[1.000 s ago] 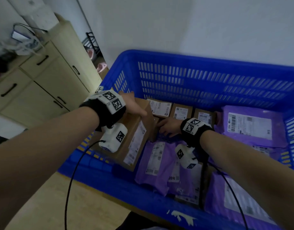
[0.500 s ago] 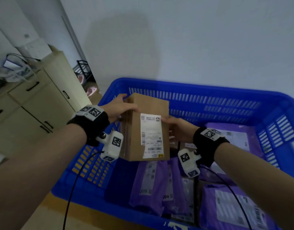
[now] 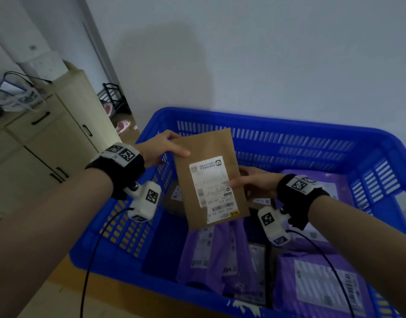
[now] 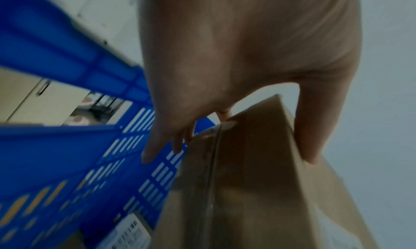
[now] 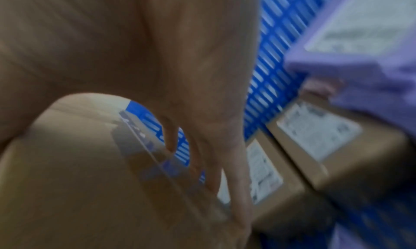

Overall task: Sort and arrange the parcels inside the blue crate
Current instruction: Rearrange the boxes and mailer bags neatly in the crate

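I hold a brown cardboard box (image 3: 206, 152) with a white shipping label above the blue crate (image 3: 289, 134), label side toward me. My left hand (image 3: 165, 145) grips its upper left corner, thumb on the front and fingers behind, as the left wrist view shows on the box (image 4: 258, 164). My right hand (image 3: 250, 182) grips the right edge, thumb on the label; the right wrist view shows the box (image 5: 67, 181) under that hand. Purple mailer bags (image 3: 220, 255) lie on the crate floor below.
Small brown boxes (image 5: 326, 146) stand along the crate's far wall. More purple bags (image 3: 321, 285) fill the crate's right side. A beige cabinet (image 3: 48, 138) with drawers stands to the left. A white wall rises behind the crate.
Both hands lifted the brown box out of the crate's left side and turned it upright; over the last half second it tilted slightly, top leaning left.
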### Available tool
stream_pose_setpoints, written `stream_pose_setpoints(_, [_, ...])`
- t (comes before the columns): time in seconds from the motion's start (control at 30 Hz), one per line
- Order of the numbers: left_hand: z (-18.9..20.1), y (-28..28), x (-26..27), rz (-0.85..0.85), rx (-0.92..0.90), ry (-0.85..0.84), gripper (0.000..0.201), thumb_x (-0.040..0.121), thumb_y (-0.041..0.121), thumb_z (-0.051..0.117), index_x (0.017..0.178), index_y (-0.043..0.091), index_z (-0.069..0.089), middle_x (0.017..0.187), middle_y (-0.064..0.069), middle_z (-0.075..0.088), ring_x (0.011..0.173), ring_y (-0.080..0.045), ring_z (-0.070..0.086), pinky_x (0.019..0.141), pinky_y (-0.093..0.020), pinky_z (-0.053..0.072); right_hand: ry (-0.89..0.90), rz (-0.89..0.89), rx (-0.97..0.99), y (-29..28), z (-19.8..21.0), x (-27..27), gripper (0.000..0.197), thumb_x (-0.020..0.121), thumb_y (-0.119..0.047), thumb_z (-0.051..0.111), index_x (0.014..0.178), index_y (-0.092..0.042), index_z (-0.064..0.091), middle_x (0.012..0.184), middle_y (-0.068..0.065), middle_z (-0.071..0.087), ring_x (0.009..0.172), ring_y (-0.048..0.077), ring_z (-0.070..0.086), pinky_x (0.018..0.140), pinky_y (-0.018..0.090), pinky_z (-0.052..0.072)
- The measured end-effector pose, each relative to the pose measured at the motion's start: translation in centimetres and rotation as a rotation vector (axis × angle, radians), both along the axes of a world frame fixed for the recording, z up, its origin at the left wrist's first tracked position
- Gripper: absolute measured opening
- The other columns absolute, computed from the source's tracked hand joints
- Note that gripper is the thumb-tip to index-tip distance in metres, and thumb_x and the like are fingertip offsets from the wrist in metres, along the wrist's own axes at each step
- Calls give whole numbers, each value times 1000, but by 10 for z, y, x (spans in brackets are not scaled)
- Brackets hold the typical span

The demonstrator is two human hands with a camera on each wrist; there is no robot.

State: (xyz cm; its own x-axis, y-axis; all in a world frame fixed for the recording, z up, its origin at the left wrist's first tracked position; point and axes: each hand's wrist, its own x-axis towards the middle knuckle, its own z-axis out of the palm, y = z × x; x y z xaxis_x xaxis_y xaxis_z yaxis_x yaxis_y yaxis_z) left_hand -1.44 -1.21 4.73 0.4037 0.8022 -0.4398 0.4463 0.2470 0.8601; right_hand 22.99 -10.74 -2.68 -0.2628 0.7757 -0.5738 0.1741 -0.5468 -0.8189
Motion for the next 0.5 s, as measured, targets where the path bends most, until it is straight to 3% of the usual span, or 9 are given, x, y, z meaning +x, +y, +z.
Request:
stream_pose_setpoints(0.1, [5,4,4,-158,260,310,75,70,32,80,134,17,44,147,-3,36,137,-23,34,113,-41,31,-287,38,104,6,17,1,87,70,-25,81,142,-23,32,127,3,56,110,23,59,88,43,54])
stream_pose_setpoints(0.2, [18,0,16,-324,433,414,93,71,44,76,147,21,26,155,3,23,142,-18,24,114,-34,24,-528,100,268,14,32,1,96,69,-29,83,146,-22,25,133,1,48,115,21,53,93,36,50])
stream_pose_setpoints(0.27, [25,-5,27,-434,533,472,99,70,47,76,149,21,21,156,3,20,143,-17,23,112,-30,23,-668,164,382,19,40,0,104,66,-32,84,147,-20,21,134,-1,43,121,22,49,100,36,45])
stream_pose_setpoints(0.4, [19,-7,51,-636,642,774,117,61,66,73,151,22,13,159,-3,9,146,-25,10,119,-45,18,-1012,350,522,27,50,-4,113,60,-43,83,149,-25,16,137,8,36,124,28,41,103,44,41])
stream_pose_setpoints(0.5, [13,-10,64,-732,650,899,124,55,77,67,151,22,10,154,-6,24,140,-28,26,112,-49,30,-1149,431,527,30,55,-6,115,57,-50,80,148,-32,13,137,4,35,126,28,38,101,51,40])
